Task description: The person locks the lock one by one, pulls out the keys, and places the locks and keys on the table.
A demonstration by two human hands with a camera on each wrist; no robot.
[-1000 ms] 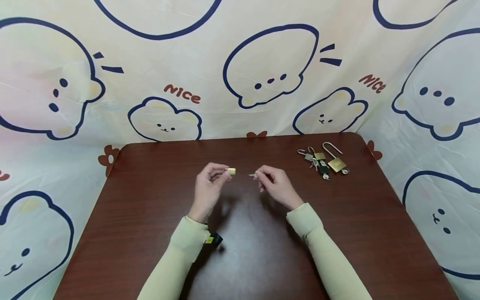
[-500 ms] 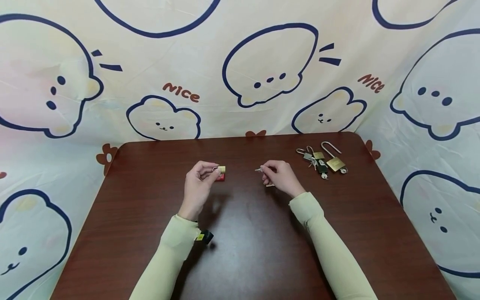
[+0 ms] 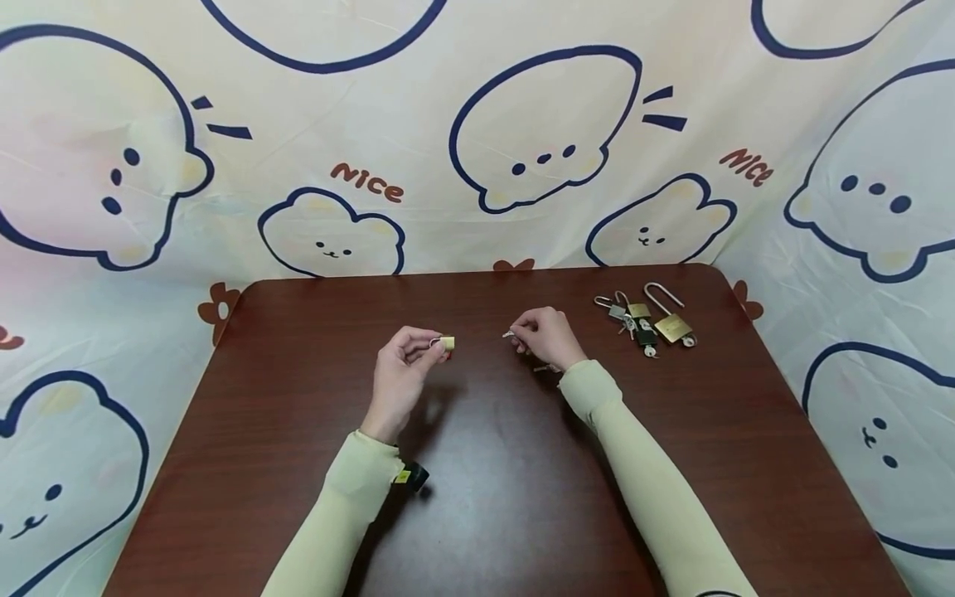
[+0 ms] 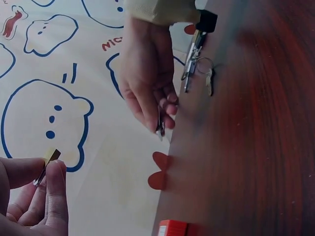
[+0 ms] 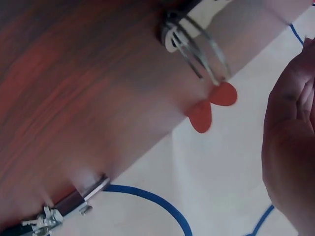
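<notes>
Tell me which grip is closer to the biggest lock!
Right. The right grip is left of the biggest lock, with smaller locks between them. The left grip is farther left, holding a tiny lock.

I see a small brass-coloured padlock (image 3: 448, 342) pinched in the left hand (image 3: 403, 365), held in the air, its blocky body to the right and its thin silver shackle to the left; whether it's locked I can't tell. A small silvery key (image 3: 509, 334) juts leftward from the right hand (image 3: 546, 336), apart from the padlock.
</notes>
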